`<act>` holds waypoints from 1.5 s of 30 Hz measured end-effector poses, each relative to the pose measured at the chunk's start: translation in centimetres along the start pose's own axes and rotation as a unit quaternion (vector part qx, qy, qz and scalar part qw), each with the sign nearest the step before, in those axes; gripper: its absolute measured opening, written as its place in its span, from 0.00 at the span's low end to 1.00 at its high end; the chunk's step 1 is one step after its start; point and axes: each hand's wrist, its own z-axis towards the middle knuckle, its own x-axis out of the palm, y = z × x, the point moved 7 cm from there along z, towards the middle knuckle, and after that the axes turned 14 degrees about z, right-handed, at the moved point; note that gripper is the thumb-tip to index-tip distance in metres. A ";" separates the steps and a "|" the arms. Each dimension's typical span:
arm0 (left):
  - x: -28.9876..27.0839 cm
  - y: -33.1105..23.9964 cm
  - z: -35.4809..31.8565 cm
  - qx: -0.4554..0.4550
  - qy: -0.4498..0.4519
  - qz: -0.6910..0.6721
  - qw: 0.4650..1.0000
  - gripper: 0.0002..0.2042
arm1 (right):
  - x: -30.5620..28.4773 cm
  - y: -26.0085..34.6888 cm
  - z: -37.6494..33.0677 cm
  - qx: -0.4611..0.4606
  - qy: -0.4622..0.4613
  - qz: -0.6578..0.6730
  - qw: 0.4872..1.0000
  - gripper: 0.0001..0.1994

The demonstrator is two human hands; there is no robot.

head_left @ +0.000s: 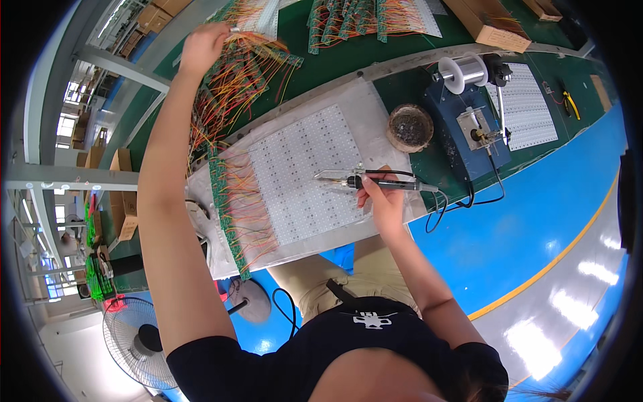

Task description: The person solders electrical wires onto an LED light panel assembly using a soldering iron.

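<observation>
My right hand (383,195) is closed around a soldering iron (382,183) with a black handle and a metal feed guide. Its tip points left, over a white LED board panel (308,167) dotted with small parts. Along the panel's left side runs a green circuit board strip (226,214), with red and orange wires (248,201) stretching between the two. Far to the left, my left hand (205,48) reaches out with bent fingers pinched on the end of a wire bundle (258,41). Below it lies a heap of wired green strips (234,84).
A blue solder feeder (455,127) carries a solder spool (463,72) at the right. Beside it stands a round pot of dark scraps (410,127). Further right are another white panel (526,107) and yellow pliers (571,105). Cardboard boxes (489,23) and more wired strips (345,20) sit at the back.
</observation>
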 end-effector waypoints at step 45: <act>-9.5 -14.9 -24.7 -0.314 0.156 -0.181 0.919 0.07 | -2.2 1.4 0.4 -0.106 -0.064 0.032 0.992 0.09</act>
